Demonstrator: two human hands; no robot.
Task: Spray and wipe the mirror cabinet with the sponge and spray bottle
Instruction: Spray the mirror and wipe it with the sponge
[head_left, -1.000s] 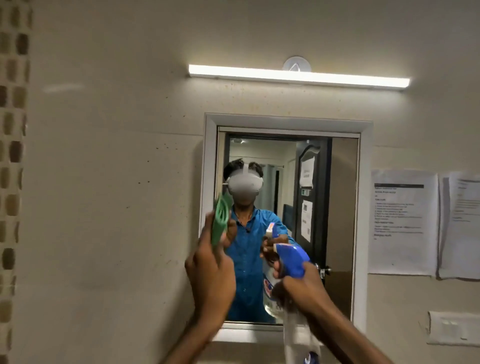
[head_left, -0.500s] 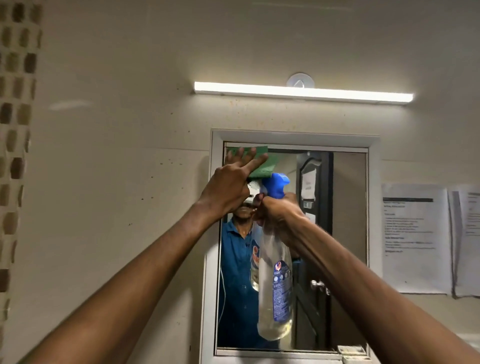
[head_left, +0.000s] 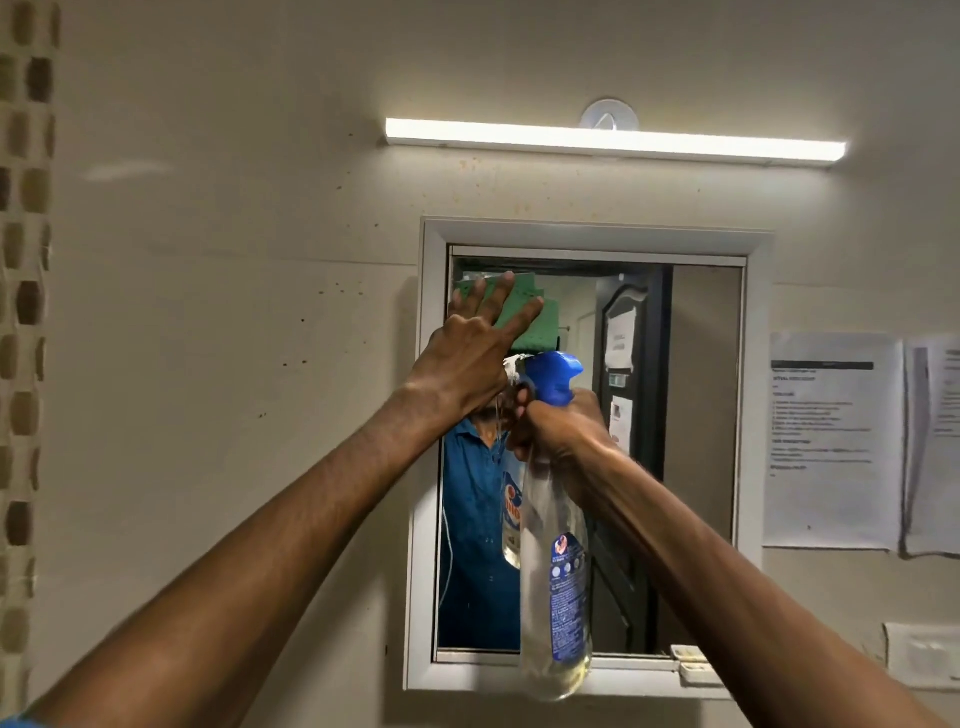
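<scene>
The mirror cabinet (head_left: 756, 467) with a white frame hangs on the beige wall, its glass reflecting a person in a blue shirt. My left hand (head_left: 470, 358) presses a green sponge (head_left: 524, 317) flat against the mirror's top left corner, fingers spread over it. My right hand (head_left: 563, 426) grips the neck of a clear spray bottle (head_left: 558, 587) with a blue trigger head, held upright just in front of the glass, below and right of the sponge. The nozzle points left toward my left hand.
A lit tube light (head_left: 613, 140) runs above the cabinet. Printed paper sheets (head_left: 831, 441) are stuck to the wall on the right. A white switch plate (head_left: 922, 654) sits at the lower right. A mosaic tile strip (head_left: 26, 338) lines the far left.
Both arms have risen from the mirror's lower half. The sponge went from edge-on in my left hand to flat on the glass at the top left. The bottle came up with my right hand.
</scene>
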